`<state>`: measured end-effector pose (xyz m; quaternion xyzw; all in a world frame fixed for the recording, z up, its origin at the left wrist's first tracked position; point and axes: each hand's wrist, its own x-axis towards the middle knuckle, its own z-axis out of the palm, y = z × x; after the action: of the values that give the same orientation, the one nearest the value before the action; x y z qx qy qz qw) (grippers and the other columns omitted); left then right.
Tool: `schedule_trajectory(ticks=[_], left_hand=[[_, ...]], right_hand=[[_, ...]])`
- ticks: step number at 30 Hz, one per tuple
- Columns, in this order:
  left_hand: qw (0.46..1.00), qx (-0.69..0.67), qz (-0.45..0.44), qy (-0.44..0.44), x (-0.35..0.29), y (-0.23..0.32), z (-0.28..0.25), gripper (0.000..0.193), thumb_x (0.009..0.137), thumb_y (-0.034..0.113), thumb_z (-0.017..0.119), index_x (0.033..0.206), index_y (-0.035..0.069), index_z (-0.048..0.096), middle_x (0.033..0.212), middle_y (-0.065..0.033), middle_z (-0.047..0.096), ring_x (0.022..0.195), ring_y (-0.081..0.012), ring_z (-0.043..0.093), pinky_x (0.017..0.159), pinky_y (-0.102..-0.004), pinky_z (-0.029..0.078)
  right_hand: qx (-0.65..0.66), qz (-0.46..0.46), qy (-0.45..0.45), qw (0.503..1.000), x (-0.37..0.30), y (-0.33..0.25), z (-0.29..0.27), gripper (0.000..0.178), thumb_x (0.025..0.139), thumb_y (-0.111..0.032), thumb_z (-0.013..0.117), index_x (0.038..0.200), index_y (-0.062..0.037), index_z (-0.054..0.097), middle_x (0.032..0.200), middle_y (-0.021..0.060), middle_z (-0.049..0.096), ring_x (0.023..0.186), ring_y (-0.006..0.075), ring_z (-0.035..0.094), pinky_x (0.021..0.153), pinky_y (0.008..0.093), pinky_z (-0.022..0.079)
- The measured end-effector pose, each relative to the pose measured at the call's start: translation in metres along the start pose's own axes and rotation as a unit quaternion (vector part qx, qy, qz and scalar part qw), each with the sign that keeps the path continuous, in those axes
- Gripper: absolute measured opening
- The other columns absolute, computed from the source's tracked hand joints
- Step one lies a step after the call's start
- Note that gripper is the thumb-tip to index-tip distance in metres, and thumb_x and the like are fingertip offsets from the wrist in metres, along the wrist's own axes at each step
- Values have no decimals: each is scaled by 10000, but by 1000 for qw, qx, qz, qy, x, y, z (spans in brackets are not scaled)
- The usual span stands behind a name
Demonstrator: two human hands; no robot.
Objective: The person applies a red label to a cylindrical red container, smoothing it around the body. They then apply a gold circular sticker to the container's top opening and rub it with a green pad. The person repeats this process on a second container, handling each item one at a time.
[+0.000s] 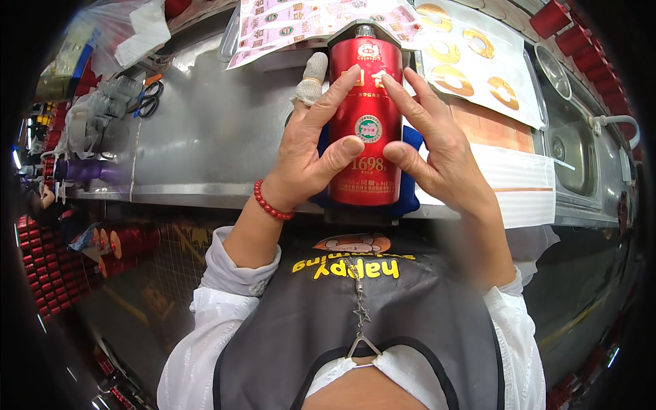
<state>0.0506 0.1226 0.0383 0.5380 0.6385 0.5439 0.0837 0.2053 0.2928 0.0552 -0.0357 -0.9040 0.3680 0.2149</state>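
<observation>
A glossy red bottle [365, 164] with gold print and a small round green-and-white emblem lies in front of me, its neck pointing away. Dark blue cloth [408, 198] shows beneath it on both sides. My left hand [316, 133] rests on the bottle's left side, fingers stretched and thumb on its front. One finger wears a whitish fabric cover [313, 78], and a red bead bracelet [272, 201] circles the wrist. From the right, my right hand [437, 140] lies spread against the bottle, its thumb and fingertips touching the surface. Neither hand wraps round it.
White backing sheets with gold curved labels [449, 80] lie at the far right, beside a steel sink [574, 160]. Pink-and-white printed sheets [287, 27] lie behind the bottle. Scissors [150, 96] and clear plastic [89, 119] sit left on the steel worktop [205, 130].
</observation>
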Motion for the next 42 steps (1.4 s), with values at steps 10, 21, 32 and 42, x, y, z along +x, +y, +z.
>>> schedule_trajectory(ticks=[10,21,32,42], left_hand=[[999,30,9,-41,-5,8,0,826,881,522,700,1522,87,414,1582,-318,232,1464,-432,241,1189,-463,212],[1000,16,-6,-27,5,2,-8,671,934,458,658,1466,79,504,1575,-328,250,1469,-442,272,1187,-462,220],[998,41,0,-37,10,2,-9,639,912,369,698,1454,80,520,1581,-325,239,1455,-441,297,1176,-461,249],[999,18,-15,-48,6,0,-12,813,925,584,605,1524,74,399,1603,-304,201,1497,-429,211,1204,-456,186]], right_hand=[[8,-4,-29,1000,-4,2,-2,794,862,-513,713,1511,-143,443,1547,304,320,1378,444,422,1103,469,392],[6,9,-27,1000,6,-7,-6,640,920,-366,691,1482,-145,480,1509,369,302,1293,497,456,1069,493,410],[14,30,-38,999,7,-9,-4,665,923,-368,688,1497,-128,452,1505,369,307,1289,501,455,1069,495,410],[15,14,-26,999,6,2,-5,734,921,-410,679,1512,-75,403,1526,302,349,1380,434,407,1113,456,375]])
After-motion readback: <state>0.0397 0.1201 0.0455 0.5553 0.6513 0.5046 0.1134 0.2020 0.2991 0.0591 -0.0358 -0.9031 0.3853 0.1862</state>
